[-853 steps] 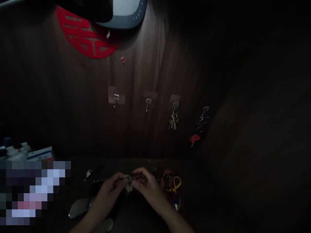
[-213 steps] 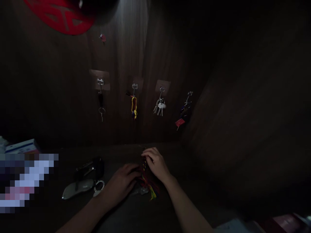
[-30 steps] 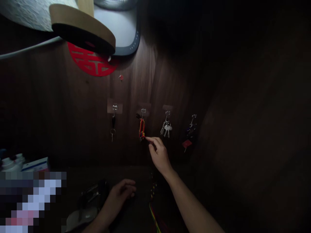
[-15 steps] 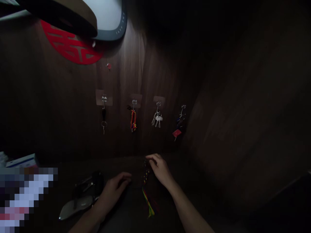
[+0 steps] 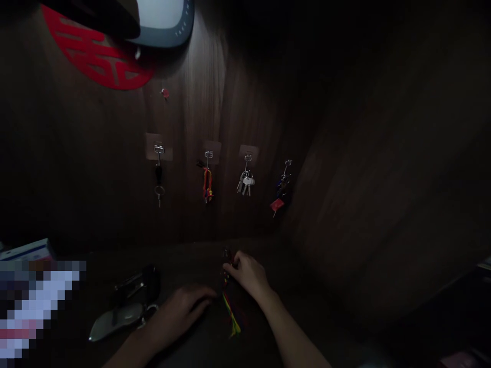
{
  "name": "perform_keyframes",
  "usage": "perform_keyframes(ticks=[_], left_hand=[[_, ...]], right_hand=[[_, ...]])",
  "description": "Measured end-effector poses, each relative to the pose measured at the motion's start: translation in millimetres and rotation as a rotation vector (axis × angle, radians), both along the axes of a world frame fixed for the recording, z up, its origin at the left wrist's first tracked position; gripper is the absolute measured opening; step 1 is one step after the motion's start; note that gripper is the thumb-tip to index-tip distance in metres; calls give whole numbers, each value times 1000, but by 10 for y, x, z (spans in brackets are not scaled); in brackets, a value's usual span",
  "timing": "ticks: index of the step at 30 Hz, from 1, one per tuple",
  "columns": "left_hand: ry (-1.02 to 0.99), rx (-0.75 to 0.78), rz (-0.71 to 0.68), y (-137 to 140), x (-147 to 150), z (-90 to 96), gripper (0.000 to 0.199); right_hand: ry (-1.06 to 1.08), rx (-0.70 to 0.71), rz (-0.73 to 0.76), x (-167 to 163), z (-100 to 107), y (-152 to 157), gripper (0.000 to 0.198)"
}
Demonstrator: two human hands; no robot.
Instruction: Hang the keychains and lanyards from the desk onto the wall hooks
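Downward on the dark wooden table point(image 5: 184, 347), a braided cord point(image 5: 231, 318) lies lengthwise below the hooks, its metal clasp point(image 5: 225, 252) at the far end and its red, yellow and green tassel spreading toward the near edge. The right hand point(image 5: 248, 275) grasps the cord's upper part, thumb laid across the braid and the other fingers curled in beside it just below the clasp. Left of the tassel, the left hand point(image 5: 186, 306) has its fingers released, loosely extended with the thumb apart; the fingertips end just beside the cord, and it is too dark to tell whether they touch it.

Farther left, a smooth grey oblong case point(image 5: 115, 322) rests near a pale ring point(image 5: 151, 311) and a dark cluster with metal parts point(image 5: 134, 283). A carton point(image 5: 30, 249) stands at the far left.

Four metal hooks stand in a row on the wood panel point(image 5: 207, 82). From left to right hang a black fob point(image 5: 158, 174) with a ring and key, a red-and-yellow cord loop point(image 5: 207, 183), a bunch of silver keys point(image 5: 246, 182), and a dark bundle with a red tag point(image 5: 276, 205). Above is a red cut-out character point(image 5: 99, 59).
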State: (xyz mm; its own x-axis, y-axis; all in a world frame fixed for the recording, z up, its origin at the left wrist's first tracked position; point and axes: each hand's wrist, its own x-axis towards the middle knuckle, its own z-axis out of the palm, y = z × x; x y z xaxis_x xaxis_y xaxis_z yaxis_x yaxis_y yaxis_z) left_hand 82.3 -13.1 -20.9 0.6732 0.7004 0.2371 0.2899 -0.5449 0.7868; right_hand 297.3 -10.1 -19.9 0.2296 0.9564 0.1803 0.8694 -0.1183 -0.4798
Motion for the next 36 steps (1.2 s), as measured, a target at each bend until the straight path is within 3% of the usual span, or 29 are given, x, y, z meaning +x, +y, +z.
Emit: perform_keyframes(ticks=[3,6,13,15,21,23,26,32,36], left_hand=[[40,44,-72,-59,14,16,24],[93,73,-77,-62,7,22,23],[26,55,128,63,-40,11,22],[-34,17,199,100,-47,4,22],[-209,-93,283,149,-27,-1,32],[-229,-173,230,143,-8,10,37],[-257,-326,90,125,26,27,28],[-508,-887,4,128,39,-5,32],[-627,-1064,-10,136,2,19,38]], right_hand=[[-32,-32,12,-69,9,-8,23],[18,-25,85,-119,6,-15,10],[144,-14,193,-140,22,-2,8],[274,12,244,-143,55,-7,8],[979,57,462,-228,208,-96,9],[1085,70,510,-271,226,-113,16],[1185,115,511,-319,203,-94,22],[1253,256,308,-288,130,30,25],[1244,290,220,-240,102,72,25]])
